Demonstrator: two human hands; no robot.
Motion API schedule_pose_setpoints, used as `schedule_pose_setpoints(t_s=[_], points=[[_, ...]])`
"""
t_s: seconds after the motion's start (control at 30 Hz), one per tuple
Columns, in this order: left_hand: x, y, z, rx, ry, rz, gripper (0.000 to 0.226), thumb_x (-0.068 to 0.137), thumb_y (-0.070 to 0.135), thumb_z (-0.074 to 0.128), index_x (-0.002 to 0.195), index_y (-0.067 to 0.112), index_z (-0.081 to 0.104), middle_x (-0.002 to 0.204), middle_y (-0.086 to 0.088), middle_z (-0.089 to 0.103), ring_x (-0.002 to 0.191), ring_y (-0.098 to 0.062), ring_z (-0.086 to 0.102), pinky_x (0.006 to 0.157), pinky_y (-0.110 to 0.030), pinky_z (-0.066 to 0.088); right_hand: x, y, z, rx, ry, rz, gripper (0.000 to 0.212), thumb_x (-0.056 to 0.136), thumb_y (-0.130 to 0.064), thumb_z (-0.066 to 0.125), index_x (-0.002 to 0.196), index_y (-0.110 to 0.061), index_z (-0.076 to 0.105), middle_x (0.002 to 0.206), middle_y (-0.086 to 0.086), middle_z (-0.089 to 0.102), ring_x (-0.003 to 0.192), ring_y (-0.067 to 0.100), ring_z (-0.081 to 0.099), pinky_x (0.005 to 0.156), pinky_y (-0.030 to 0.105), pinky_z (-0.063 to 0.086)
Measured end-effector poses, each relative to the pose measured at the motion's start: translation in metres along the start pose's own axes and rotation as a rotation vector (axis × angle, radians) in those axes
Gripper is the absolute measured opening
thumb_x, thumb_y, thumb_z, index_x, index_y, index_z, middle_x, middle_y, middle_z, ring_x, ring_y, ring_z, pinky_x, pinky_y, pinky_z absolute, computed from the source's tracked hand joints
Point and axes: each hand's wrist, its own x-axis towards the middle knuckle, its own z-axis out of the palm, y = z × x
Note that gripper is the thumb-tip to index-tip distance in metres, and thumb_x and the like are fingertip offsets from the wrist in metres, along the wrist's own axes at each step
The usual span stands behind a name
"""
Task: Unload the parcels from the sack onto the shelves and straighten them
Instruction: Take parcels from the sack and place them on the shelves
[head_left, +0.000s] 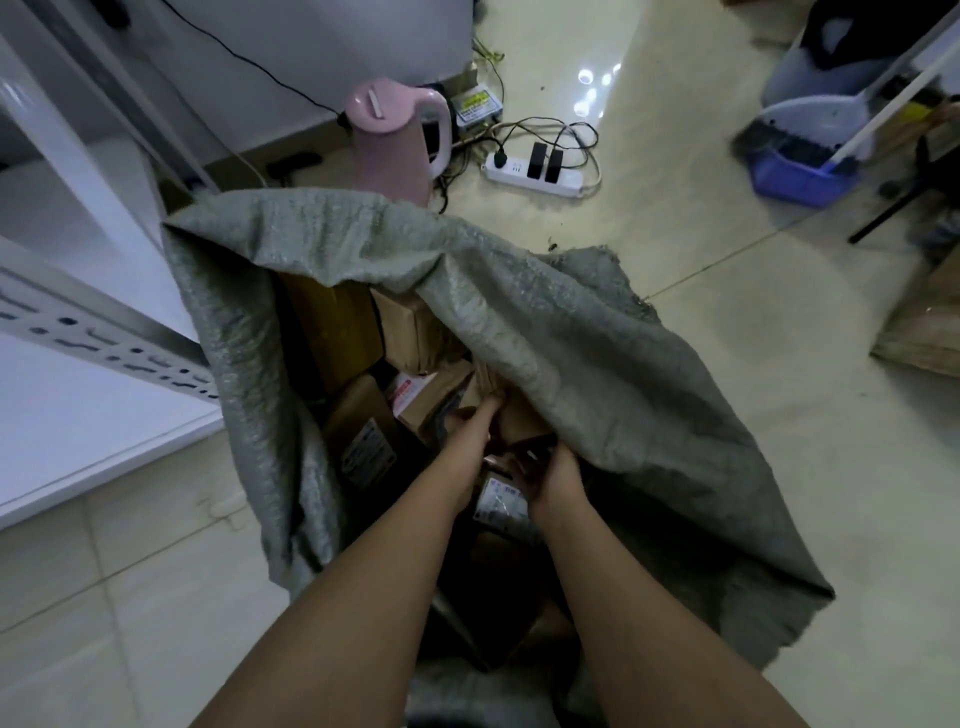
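Observation:
A grey woven sack (571, 332) stands open on the floor, holding several brown cardboard parcels. Both my arms reach down into its mouth. My left hand (475, 421) grips the left side of a small brown parcel (519, 415) half hidden under the sack's folded edge. My right hand (550, 470) holds the near right side of the same parcel, its fingers curled round it. Other parcels lie around: a tall box (332, 322) at the back left, a taped box (415, 327) behind, and a labelled one (363, 441) at the left. White metal shelves (93, 322) stand to the left of the sack.
A pink kettle (395, 140) stands behind the sack, with a white power strip (535, 174) and tangled cables beside it. A blue dustpan and broom (800, 161) sit at the far right. A cardboard box (924, 322) lies at the right edge.

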Motion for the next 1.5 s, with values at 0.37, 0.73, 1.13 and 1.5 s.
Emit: schedule_pose_setpoints(t_s=[0.37,0.73,1.13,1.5], points=[[-0.194,0.003,-0.061,-0.026,0.152,-0.24,0.079,0.071,0.049,0.076,0.133,0.013,0.041,0.114,-0.011,0.064,0.096,-0.028,0.065,0.066,-0.034,0.055,-0.194,0.007,-0.021,-0.202,0.008,0.519,0.072,0.069,-0.064,0.071,0.113,-0.008,0.062,0.111,0.012,0.067,0.106,0.026,0.063,0.083,0.029,0.051],[-0.364,0.05,-0.085,0.365,0.365,0.212,0.093,0.058,0.037,0.087,0.133,0.007,0.042,0.128,-0.01,0.057,0.115,-0.028,0.057,0.097,-0.04,0.048,-0.342,-0.029,-0.002,-0.767,0.027,0.011,0.069,0.092,-0.036,0.061,0.145,-0.008,0.028,0.135,0.015,0.049,0.107,0.034,0.056,0.086,0.041,0.05],[-0.491,0.137,-0.114,1.393,0.52,1.031,0.098,0.059,0.057,0.072,0.141,0.019,0.037,0.129,-0.002,0.051,0.113,-0.024,0.054,0.092,-0.037,0.046,-0.444,-0.121,0.068,-0.586,-0.276,-0.049,0.068,0.087,-0.072,0.04,0.124,-0.018,0.061,0.107,0.013,0.072,0.092,0.029,0.068,0.077,0.038,0.056],[-0.522,0.152,-0.127,1.722,0.696,1.743,0.054,0.079,0.024,0.057,0.133,0.019,0.053,0.122,-0.014,0.06,0.114,-0.031,0.056,0.103,-0.053,0.039,-0.475,-0.152,0.079,-0.76,-0.474,-0.019,0.079,0.052,-0.065,0.079,0.113,-0.016,0.068,0.103,0.013,0.073,0.102,0.034,0.067,0.094,0.051,0.05]])
